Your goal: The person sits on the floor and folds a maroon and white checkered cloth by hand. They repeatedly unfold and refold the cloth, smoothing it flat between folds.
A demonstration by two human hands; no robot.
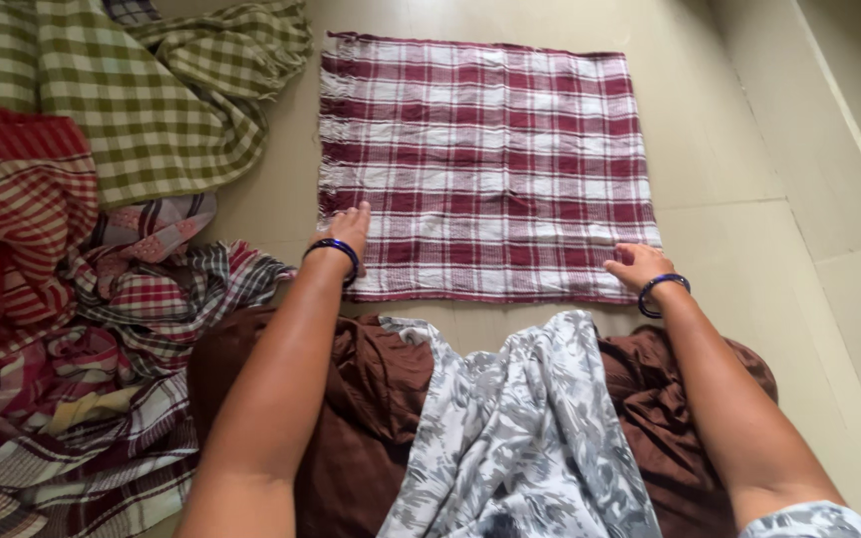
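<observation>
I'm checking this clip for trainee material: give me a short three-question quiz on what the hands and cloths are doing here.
1. True or false: both hands rest on the maroon-and-white checked cloth spread flat on the floor.
2. Which edge of that cloth do the left hand and right hand touch? A) far edge B) near edge C) neither
3. Fill in: the heap of crumpled cloths lies on the person's ____ side.

Key:
1. True; each hand lies flat at a near corner.
2. B.
3. Left; the green checked cloth lies there too.
</observation>
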